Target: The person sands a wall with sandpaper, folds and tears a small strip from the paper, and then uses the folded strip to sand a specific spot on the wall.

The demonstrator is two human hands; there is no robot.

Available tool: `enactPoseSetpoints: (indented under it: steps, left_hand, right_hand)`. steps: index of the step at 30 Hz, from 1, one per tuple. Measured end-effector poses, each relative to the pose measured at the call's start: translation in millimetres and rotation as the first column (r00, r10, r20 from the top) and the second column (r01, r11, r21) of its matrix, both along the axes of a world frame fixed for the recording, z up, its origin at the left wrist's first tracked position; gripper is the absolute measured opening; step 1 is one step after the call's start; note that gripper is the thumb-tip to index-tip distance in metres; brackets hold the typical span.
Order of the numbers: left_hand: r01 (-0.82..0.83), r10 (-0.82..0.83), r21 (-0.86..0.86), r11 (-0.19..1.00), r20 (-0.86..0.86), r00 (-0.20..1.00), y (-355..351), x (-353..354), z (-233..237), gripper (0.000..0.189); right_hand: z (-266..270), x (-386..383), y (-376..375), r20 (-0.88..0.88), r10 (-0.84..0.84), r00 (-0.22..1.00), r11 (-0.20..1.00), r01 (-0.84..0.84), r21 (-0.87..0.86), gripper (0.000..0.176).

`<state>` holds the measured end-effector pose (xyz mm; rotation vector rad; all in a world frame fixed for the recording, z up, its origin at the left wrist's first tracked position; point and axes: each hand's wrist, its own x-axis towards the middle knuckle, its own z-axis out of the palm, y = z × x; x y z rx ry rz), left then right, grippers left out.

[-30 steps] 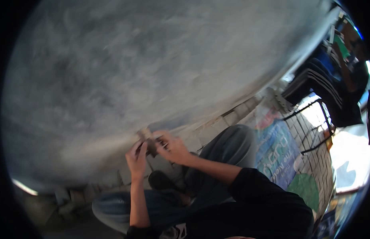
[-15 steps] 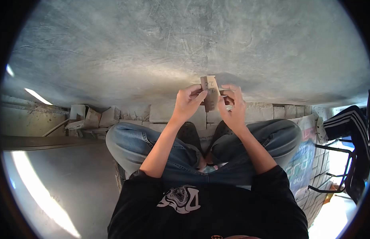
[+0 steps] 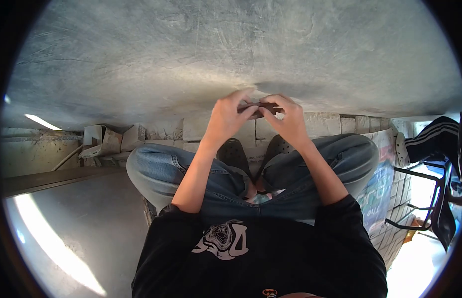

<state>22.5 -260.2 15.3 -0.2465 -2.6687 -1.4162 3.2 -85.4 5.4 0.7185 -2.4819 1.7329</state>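
Observation:
A narrow folded brown sheet (image 3: 256,105), which looks like sandpaper, is held almost edge-on between my hands, close to the grey wall surface. My left hand (image 3: 226,118) pinches its left end between thumb and fingers. At the other end, my right hand (image 3: 290,119) grips it with the thumb below and the fingers curled over the top. The sheet's flat faces and their markings are mostly hidden in this pose. Below the hands are my bent knees in blue jeans and my dark perforated clogs (image 3: 233,156).
The scratched grey wall surface (image 3: 231,49) fills the far side. Pale bricks (image 3: 320,124) line its foot, with broken blocks (image 3: 112,140) on the left. A grey panel (image 3: 92,223) stands at left. On the right are a black chair frame (image 3: 415,174) and another person's striped trouser leg (image 3: 434,136).
The sheet has turned from showing its tan, marked face upright to lying nearly edge-on and level. My right hand has moved left and closed on it; the left hand has shifted slightly left.

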Motion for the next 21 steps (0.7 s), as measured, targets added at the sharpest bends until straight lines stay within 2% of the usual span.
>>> enactPoseSetpoints:
  steps: [1, 2, 4, 8, 10, 14, 16, 20, 21]
  left_hand:
    - [-0.040, 0.032, 0.198, 0.979, 0.044, 0.998, -2.5, -1.1, 0.9, 0.029]
    - [-0.038, 0.030, 0.195, 0.980, 0.047, 0.998, -4.5, -1.4, 2.0, 0.029]
    - [-0.037, 0.031, 0.175, 0.984, 0.038, 0.999, -7.8, -1.0, 7.5, 0.028]
    - [0.005, -0.040, 0.292, 0.956, 0.113, 0.993, -14.0, -5.7, 9.2, 0.027]
    - [-0.031, -0.069, 0.505, 0.862, 0.178, 0.982, -13.4, -6.1, 6.4, 0.021]
    - [-0.048, -0.044, 0.413, 0.910, 0.212, 0.976, -13.6, -5.3, 5.9, 0.015]
    - [-0.085, 0.023, 0.345, 0.935, 0.180, 0.983, -9.4, -4.1, 10.7, 0.013]
    - [-0.122, 0.027, 0.412, 0.903, 0.229, 0.973, -6.8, -3.5, 10.9, 0.013]
    - [-0.134, 0.004, 0.467, 0.874, 0.269, 0.963, -6.1, -3.2, 13.0, 0.012]
  right_hand:
    - [-1.5, -0.5, 1.0, 0.109, -0.018, 0.994, 0.999, 0.023, -0.044, 0.021]
    - [-1.8, -0.9, 2.5, 0.112, -0.021, 0.994, 0.999, 0.026, -0.047, 0.021]
    - [-0.2, -1.8, 6.6, 0.323, 0.034, 0.946, 0.994, 0.001, -0.109, 0.018]
    - [2.2, -8.6, 12.7, 0.243, 0.000, 0.970, 0.997, 0.017, -0.071, 0.014]
    - [8.0, -9.5, 13.7, 0.211, -0.059, 0.976, 0.991, 0.082, -0.102, 0.014]
    - [17.2, -8.8, 17.2, 0.351, 0.003, 0.936, 0.985, 0.058, -0.164, 0.019]
    - [18.4, -8.3, 17.9, 0.421, -0.005, 0.907, 0.985, 0.076, -0.152, 0.022]
    - [14.9, -9.4, 16.1, 0.394, -0.001, 0.919, 0.972, 0.094, -0.215, 0.019]
    - [16.0, -9.8, 16.7, 0.311, -0.025, 0.950, 0.985, 0.076, -0.155, 0.016]
